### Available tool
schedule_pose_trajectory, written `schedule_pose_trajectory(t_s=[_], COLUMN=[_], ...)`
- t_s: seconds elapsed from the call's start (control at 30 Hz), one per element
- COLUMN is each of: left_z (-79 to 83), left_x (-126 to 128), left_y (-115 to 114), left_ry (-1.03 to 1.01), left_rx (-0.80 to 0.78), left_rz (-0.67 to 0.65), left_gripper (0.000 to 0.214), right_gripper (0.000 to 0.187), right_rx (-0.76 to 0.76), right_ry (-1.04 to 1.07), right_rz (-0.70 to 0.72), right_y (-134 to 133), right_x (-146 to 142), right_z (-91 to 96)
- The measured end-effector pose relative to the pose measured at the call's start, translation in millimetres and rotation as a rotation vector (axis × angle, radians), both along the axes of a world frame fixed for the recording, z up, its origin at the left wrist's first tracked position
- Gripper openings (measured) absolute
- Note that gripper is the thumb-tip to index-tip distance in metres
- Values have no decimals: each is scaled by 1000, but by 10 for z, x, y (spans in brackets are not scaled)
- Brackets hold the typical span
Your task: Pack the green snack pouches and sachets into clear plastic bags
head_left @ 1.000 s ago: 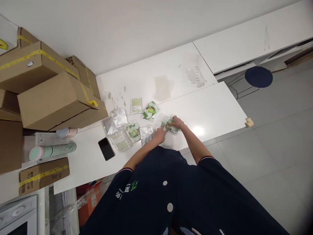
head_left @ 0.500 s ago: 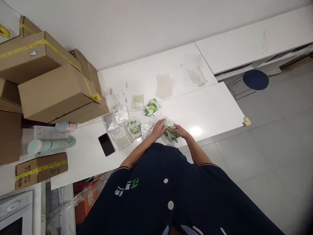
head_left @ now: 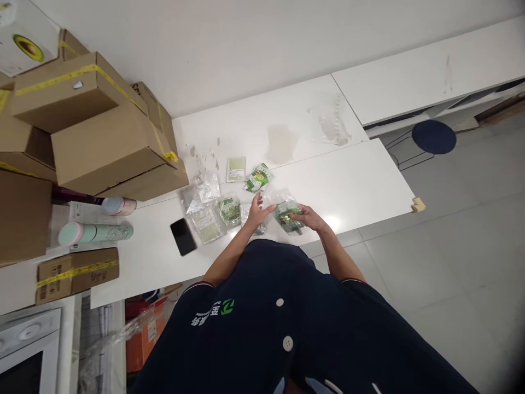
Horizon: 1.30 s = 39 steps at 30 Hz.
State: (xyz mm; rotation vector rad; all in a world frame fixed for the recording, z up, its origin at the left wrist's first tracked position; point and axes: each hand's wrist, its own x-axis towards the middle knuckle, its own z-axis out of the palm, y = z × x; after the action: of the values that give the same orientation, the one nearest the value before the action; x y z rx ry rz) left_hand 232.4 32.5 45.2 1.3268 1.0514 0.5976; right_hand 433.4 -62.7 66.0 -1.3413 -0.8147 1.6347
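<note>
I note the right hand (head_left: 312,218) gripping a crinkled clear plastic bag (head_left: 284,210); the left hand (head_left: 256,213) is spread, holding nothing. A glossy pouch (head_left: 259,177) lies on the smooth table (head_left: 356,175).

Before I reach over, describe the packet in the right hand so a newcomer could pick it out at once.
Start at the white table and go to its near edge, in front of the dark shirt. There the right hand holds a green-printed packet in clear, crinkled plastic. Unlike the other packets to its left, it alone is in that hand's grip.
</note>
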Motion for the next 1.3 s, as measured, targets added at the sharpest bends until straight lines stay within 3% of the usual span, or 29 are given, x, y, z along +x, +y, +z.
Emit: schedule_pose_trajectory(t_s=[0.07,0.13,0.27,0.33,0.43,0.53,0.63,0.73,0.9,0.97,1.07,1.2,1.3], left_z=[40,73,106,114,143,222,342,447,497,506,535,476,251], left_x=[23,78,163,147,67,-33,-129,-210,-287,-312,-352,-348,-232], left_y=[-59,-116,-139,-113,-88,-85,-63,-9,84,119,176,241,276], left_ry=[-180,-324,-392,-350,-257,-176,-97,-59,-88,-82,-28,45,30], left_rx=[-198,-299,-310,-322,-365,-289,-76,12,-50,-136,-227,-196,-135], left_rz=[-29,-8,256,305,235,152,51,-119,-152,-174,-231,-244,-141], left_gripper=[69,63,51,47,45,51,58,53,59,62,47,33,35], right_gripper=[48,50,54,56,66,55,42,49,62,48,28,29,36], right_rx=[17,33,74,123,184,216,177,92,94,57,38,69,-19], right_ry=[18,44,-1,-95,-274,-387,-360,-236,-188,-300,-470,-376,-231], right_rz=[-46,-95,-183,-231,-282,-205,-207,-214,-59,8,60,9,-159], right_y=[7,19,67,104,152,166,159,158,178,183,189,235,347], right_x=[-69,-179,-393,-436,-428,-402,-391,-369,-271,-230,-206,-271,-342], right_z=[3,-5,24,81,170,180,110,75,218,286,330,218,-9])
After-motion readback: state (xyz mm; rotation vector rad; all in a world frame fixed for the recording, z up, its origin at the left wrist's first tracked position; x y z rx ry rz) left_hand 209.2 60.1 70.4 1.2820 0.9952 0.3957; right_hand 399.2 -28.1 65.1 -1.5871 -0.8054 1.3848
